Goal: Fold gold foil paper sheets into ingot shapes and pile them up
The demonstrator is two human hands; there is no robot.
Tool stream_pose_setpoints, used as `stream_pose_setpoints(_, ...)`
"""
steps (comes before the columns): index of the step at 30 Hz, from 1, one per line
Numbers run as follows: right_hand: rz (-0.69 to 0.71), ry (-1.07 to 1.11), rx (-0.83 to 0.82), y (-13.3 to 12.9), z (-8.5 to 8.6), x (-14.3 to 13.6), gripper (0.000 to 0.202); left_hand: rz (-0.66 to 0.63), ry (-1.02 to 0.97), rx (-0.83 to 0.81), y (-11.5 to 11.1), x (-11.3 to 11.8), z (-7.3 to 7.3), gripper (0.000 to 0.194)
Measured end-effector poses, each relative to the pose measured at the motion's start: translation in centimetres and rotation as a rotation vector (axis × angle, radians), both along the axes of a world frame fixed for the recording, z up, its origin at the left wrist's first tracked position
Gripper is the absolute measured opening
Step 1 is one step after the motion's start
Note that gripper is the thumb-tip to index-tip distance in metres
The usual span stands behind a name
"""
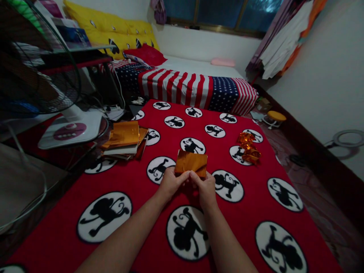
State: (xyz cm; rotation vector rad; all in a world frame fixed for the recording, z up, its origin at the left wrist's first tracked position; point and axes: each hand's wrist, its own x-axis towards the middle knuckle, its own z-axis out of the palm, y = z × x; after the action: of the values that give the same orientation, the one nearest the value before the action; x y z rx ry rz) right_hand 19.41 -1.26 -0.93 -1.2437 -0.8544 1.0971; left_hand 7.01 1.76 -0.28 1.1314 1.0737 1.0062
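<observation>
We are baring our left hand (168, 184) and right hand (207, 188), each showing a slim wrist (162, 198); our forearms (127, 231) are also going bare, broadening smoothly toward the view's lower edge.

The left hand (170, 184) and right hand (207, 187) are partly hidden by the foil (191, 162); left of it the fan (69, 113), beyond it the window (218, 15), run out of frame.

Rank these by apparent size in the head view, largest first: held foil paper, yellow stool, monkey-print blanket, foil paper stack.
1. Monkey-print blanket
2. Foil paper stack
3. Held foil paper
4. Yellow stool, though it stands farther off
</observation>
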Motion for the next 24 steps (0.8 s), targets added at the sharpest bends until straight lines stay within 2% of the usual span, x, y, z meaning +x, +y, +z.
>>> stream_pose_setpoints(7,0.001,0.045,-0.011,-0.2,0.0,0.6,0.031,-0.002,0.079,-0.017,-0.1,-0.3,0.0,0.035)
stream_pose_setpoints(14,-0.062,0.124,0.010,-0.1,-0.2,1.1,0.029,0.022,0.052,-0.049,0.4,-1.0,0.2,0.035)
stream_pose_setpoints(22,-0.150,0.278,0.045,-0.1,0.1,1.3,0.029,0.167,-0.221,-0.071,0.9,-1.3,-0.2,0.032)
stream_pose_setpoints(24,-0.155,0.304,0.060,-0.1,0.2,1.3,0.029,0.163,-0.273,-0.065,0.9,-1.4,-0.1,0.034)
